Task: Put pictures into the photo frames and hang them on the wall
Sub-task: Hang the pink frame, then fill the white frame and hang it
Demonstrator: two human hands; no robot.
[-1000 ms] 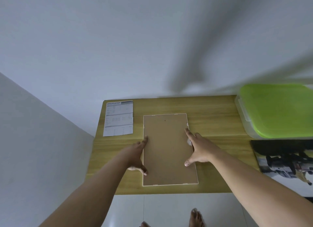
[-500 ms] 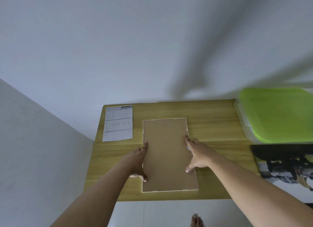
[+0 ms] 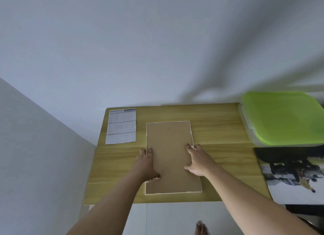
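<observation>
A photo frame (image 3: pixel 169 138) lies face down on the wooden table (image 3: pixel 219 129), showing its brown backing board and thin white rim. My left hand (image 3: pixel 147 163) rests on the frame's left edge, fingers spread, thumb on the board. My right hand (image 3: pixel 197 159) lies flat on the right edge, fingers spread over the board and rim. Neither hand lifts the frame. A printed picture (image 3: pixel 294 177) with dark figures lies at the table's right side.
A white specification sheet (image 3: pixel 121 126) lies at the table's back left. A clear plastic box with a green lid (image 3: pixel 282 117) stands at the back right. White walls rise behind and to the left. My bare foot (image 3: pixel 200 227) shows on the floor below.
The view has tilted so the table sits lower in the frame. Both hands have slid slightly inward on the frame's edges; the frame stays flat on the table.
</observation>
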